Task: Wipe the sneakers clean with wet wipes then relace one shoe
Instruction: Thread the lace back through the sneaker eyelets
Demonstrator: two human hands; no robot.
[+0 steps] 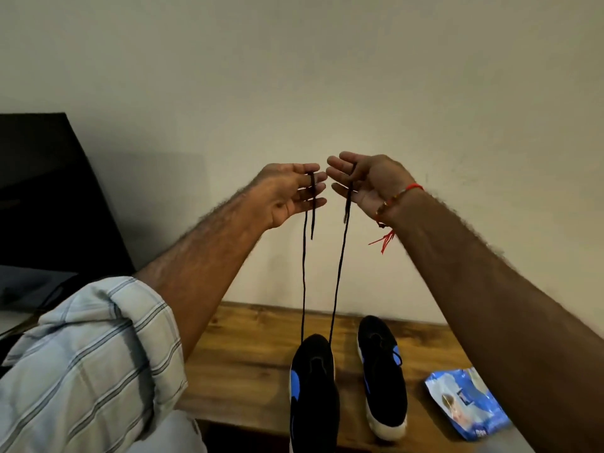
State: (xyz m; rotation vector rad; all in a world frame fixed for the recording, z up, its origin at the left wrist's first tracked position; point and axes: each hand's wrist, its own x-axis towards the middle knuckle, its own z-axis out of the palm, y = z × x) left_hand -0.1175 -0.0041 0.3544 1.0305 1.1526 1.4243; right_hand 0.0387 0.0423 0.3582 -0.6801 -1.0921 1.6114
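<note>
Dim, warm indoor light; soft shadow on the wall (157, 178) at left; wide-angle bending at edges, slightly soft focus

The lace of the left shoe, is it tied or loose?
Loose: the lace runs up in two strands, one end in each hand.

a black shoelace (338, 273) rises in two taut strands from the near black sneaker (313, 390), its two ends lifted high and close together, short tips dangling below the held points. that sneaker has a blue side patch and lies on the wooden table (248, 364), toe pointing away, its heel cut off by the bottom edge. the second black sneaker (382, 377), blue-marked with a white sole, sits just beside it to the right, laced. a blue wet wipes pack (467, 403) lies flat near the right sneaker.
</note>
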